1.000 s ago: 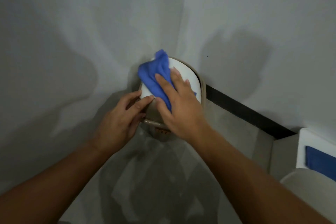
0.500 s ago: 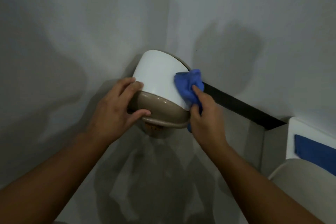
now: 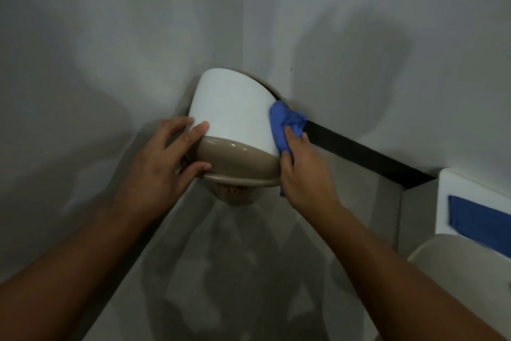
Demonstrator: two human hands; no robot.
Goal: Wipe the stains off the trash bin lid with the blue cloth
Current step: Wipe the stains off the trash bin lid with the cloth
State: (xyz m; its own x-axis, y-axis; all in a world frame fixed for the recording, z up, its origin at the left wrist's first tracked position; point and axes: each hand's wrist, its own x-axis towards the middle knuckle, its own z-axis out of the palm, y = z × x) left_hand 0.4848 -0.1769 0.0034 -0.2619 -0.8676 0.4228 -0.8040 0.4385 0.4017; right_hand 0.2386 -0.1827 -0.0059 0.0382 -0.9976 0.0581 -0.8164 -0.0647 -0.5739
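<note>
I see the trash bin lid (image 3: 235,116) tilted in the wall corner, my left hand (image 3: 163,163) gripping its edge at nine o'clock. My right hand (image 3: 304,172) clutches the blue cloth (image 3: 284,125) at three o'clock; I'd press firmly and sweep around the curve.

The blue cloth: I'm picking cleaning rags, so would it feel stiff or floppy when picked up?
Probably floppy: the blue cloth bunches into soft folds under the right hand. Likely light, since it drapes against the trash bin lid without sagging away.

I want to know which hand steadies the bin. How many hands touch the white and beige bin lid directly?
1. The left hand grips the white and beige plastic bin lid barehanded; the right hand presses the blue cloth between.
</note>
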